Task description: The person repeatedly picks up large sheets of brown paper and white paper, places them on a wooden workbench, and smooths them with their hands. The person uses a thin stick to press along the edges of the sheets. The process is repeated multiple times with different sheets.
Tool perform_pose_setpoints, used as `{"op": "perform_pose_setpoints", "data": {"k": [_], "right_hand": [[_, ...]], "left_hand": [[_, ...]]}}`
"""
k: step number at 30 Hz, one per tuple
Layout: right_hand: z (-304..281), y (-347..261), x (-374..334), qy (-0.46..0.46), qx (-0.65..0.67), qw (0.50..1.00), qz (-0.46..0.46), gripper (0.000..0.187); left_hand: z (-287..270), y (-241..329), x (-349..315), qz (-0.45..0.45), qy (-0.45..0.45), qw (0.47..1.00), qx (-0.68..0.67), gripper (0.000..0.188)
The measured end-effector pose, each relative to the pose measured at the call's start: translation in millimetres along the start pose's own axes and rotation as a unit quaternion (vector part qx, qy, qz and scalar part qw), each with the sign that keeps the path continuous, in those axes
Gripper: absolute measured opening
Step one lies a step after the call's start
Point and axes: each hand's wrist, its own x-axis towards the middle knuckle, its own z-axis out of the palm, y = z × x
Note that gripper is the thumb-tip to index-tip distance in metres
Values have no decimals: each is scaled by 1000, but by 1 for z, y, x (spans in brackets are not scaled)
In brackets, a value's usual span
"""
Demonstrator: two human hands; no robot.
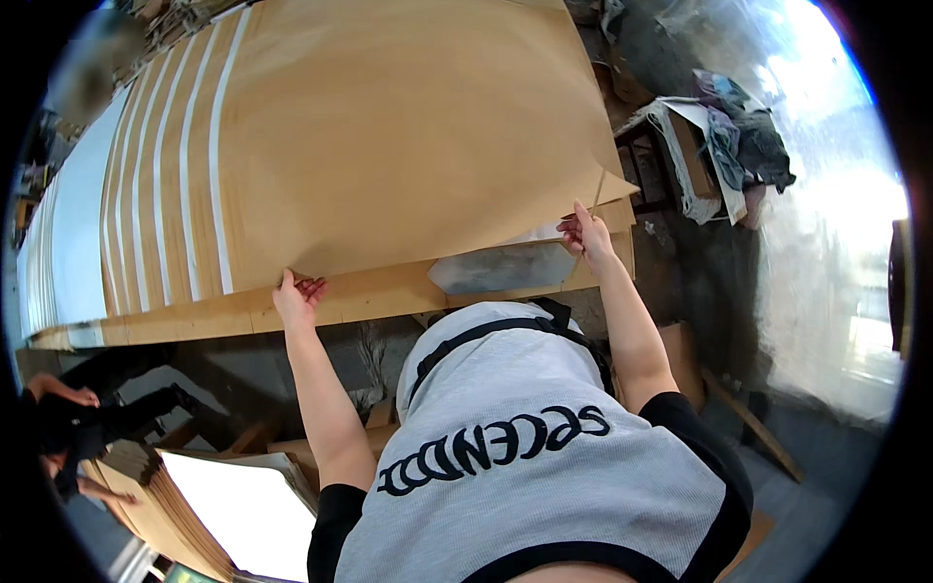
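A large brown paper sheet [418, 136] covers most of the worktable [340, 308] in front of me. My left hand [299, 296] is closed on the sheet's near edge, thumb and fingers pinching it. At the right, my right hand [586, 236] is closed around a thin tan stick [599, 189] that points up past the sheet's lifted right corner. Whether those fingers also touch the paper is hard to tell. Between my hands, a grey, shiny flat piece [505, 268] shows beneath the sheet's near edge.
Overlapping brown sheets with white strips [185, 175] fan out left, beside pale blue-white sheets [73, 243]. A cloth-topped stool [695, 160] stands right of the table. Behind me at lower left are a stack of boards [233, 510] and another person [83, 418]. A wooden stick [753, 428] lies lower right.
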Motion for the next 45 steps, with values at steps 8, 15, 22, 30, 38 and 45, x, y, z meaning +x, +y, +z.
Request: {"op": "perform_pose_setpoints", "data": {"k": [8,15,22,30,38,45], "right_hand": [[-7,51,23,91,45,993,56,19],[-2,70,32,168,123,965,158,17],[29,39,9,134,138,959,209,34],[28,60,49,68,214,949,223,33],[20,61,40,26,238,941,237,41],[16,62,41,45,183,955,229,39]], "left_hand": [[3,6,-8,17,-6,1000,10,36],[1,10,-8,-32,16,999,-40,32],[8,35,-40,-128,10,976,-175,53],[10,53,-40,-184,-55,947,-258,70],[33,62,-53,-165,-19,951,-262,80],[17,44,-51,-126,-99,948,-276,81]]}}
